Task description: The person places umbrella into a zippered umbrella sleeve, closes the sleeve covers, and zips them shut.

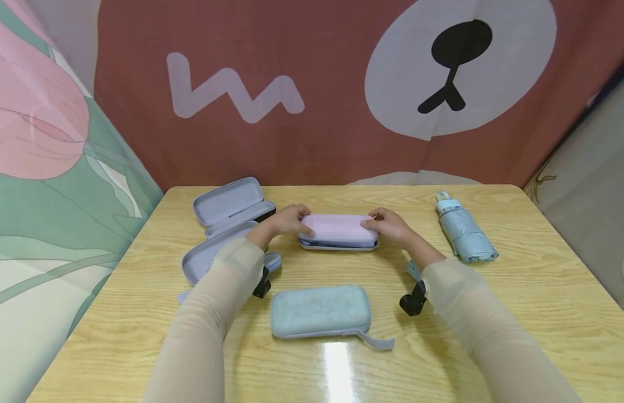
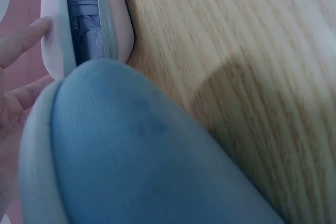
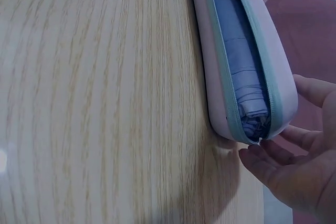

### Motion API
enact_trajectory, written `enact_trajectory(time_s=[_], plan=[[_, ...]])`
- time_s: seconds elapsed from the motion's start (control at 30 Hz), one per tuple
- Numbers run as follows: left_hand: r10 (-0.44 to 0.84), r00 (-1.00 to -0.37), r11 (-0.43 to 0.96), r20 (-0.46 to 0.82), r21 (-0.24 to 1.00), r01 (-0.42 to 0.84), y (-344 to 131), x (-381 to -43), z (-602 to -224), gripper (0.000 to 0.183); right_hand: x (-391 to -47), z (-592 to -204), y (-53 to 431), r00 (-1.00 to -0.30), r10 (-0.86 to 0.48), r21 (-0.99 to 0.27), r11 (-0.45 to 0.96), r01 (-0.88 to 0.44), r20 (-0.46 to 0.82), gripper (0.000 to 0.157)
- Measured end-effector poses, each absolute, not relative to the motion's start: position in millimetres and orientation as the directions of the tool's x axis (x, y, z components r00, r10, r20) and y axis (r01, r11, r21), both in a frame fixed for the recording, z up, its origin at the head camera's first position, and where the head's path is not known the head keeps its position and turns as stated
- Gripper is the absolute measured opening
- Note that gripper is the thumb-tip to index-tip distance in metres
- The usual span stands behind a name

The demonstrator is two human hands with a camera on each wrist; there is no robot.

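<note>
Two hands (image 1: 287, 219) (image 1: 393, 226), one pink case (image 1: 339, 226), umbrella-like contents (image 3: 240, 51)

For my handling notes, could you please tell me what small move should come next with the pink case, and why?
Probably ease the upper half of the pink case down: the left hand and right hand hold its opposite ends, yet its edges stand apart, showing a folded bluish bundle inside.

The oblong pink zip case (image 1: 342, 227) has pale teal zipper bands (image 3: 232, 114) and blue folded fabric (image 3: 242, 56) inside. The flat rounded case (image 1: 319, 309) is blue-green, its ribbon strap (image 1: 376, 341) greyish lilac. Two open oblong cases (image 1: 230, 202) are lavender-grey; the folded fabric umbrella (image 1: 465, 232) is light blue. The yellowish wooden counter (image 1: 538, 302) shows streaky grain.
</note>
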State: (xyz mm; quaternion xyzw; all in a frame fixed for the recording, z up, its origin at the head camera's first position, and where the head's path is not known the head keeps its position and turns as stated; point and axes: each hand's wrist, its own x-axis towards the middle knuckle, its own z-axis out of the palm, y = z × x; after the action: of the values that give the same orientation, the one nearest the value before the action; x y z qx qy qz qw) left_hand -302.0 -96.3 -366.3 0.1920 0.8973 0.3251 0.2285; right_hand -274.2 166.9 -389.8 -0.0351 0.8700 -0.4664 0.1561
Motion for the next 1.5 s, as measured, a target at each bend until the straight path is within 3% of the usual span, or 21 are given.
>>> enact_trajectory(time_s=[0.23,0.63,0.87,1.1,1.5], plan=[[0.470,-0.838,0.805,-0.278,0.524,0.277,-88.6,-301.3,-366.9,0.058,-271.8,-391.3,166.5,-0.945,-0.210,-0.838,0.536,0.103,-0.250,0.053],[0.507,-0.818,0.847,-0.272,0.331,0.415,-70.8,-298.8,-373.4,0.075,-270.8,-392.6,163.5,-0.953,-0.213,-0.848,0.525,0.075,-0.216,0.043],[0.507,-0.817,0.845,-0.276,0.346,0.408,-68.8,-298.1,-374.3,0.078,-272.2,-392.0,164.5,-0.957,-0.210,-0.755,0.656,0.012,-0.198,0.033],[0.535,-0.808,0.830,-0.245,0.331,0.450,-69.8,-300.1,-373.1,0.074,-284.7,-392.3,155.6,-0.952,-0.285,-0.709,0.693,-0.127,-0.108,0.027],[0.551,-0.806,0.821,-0.216,0.311,0.478,-70.7,-301.5,-374.3,0.070,-310.4,-387.0,132.8,-0.879,-0.445,-0.639,0.729,-0.245,-0.170,0.030]])
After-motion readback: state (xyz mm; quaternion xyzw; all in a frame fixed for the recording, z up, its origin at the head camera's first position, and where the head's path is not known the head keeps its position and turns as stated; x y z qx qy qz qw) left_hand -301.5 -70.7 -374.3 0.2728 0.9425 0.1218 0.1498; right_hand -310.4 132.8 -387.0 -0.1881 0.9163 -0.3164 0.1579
